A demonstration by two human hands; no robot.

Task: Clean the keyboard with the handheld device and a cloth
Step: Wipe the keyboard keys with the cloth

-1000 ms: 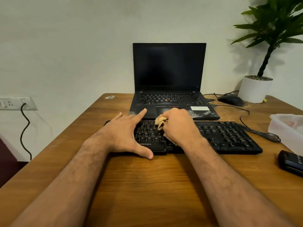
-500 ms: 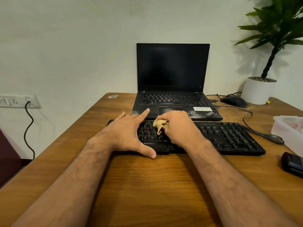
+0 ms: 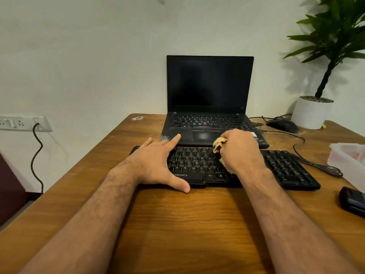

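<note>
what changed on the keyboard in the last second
The right hand, gripping the cloth, slid right along the keyboard, from beside the left hand toward the middle keys, uncovering keys between the hands. The left hand stayed flat on the keyboard's left end. Nothing was taken up or let go.

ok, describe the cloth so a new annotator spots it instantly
Start at the open laptop at the back of the wooden desk; just in front lies a black keyboard. The cloth is the crumpled tan wad gripped in the right hand on the keys, the only pale, soft thing among black hardware.
</note>
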